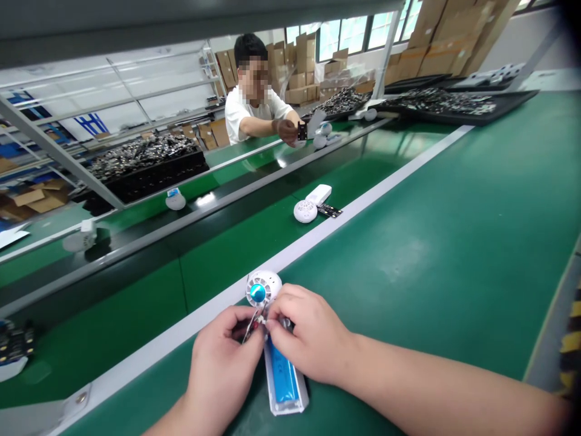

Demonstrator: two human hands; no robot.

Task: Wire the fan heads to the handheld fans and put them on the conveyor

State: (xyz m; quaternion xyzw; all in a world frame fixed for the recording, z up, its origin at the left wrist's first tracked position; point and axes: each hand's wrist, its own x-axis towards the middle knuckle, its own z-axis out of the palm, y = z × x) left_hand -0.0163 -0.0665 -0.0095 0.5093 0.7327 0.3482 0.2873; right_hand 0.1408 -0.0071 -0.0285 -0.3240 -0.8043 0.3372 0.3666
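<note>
A white handheld fan [269, 280] lies on the green table edge, its round head bearing a blue shiny disc. Its handle [297, 402] is uncovered, showing a blue battery [284, 378] inside. My left hand [227, 357] is closed, pinching a thin circuit board seen nearly edge-on at the fan's neck. Right beside it, the fingertips of my right hand [308, 333] pinch a small white wire connector [262, 319] against the board. The fingers partly cover the connector and wires, so whether the plug is seated cannot be seen.
Another white fan [305, 211] with a circuit board [330, 210] sits on the green conveyor belt [218, 266]. More fan parts lie on the far side. Across the belt, a person [254, 112] handles a board. Trays [481, 115] of small parts stand at the back.
</note>
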